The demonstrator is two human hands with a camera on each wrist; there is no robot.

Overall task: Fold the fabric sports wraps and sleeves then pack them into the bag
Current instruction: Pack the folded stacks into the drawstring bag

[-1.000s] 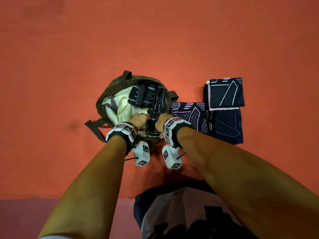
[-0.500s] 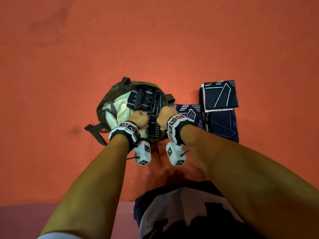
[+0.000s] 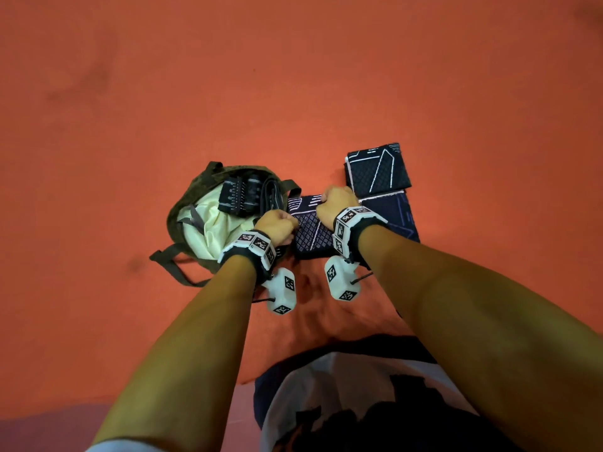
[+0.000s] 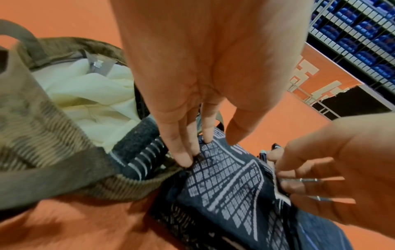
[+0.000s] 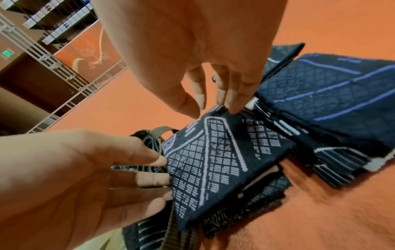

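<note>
Both hands pinch folded sleeve (image 3: 308, 228): left hand (image 3: 277, 226) grips its left edge by bag (image 3: 182, 207) rim, right hand (image 3: 337, 203) its far right edge. Sleeve lies on orange floor (image 3: 293, 93), beside open bag, touching two more folded sleeves (image 3: 378, 172).

both bare forearms reach forward and down, close together, each wrist wearing a marker-tagged band. the left hand (image 3: 278, 226) and right hand (image 3: 337, 203) angle toward each other, fingers curled downward, fingertips (image 4: 188, 160) pinching dark patterned fabric from opposite edges.
</note>
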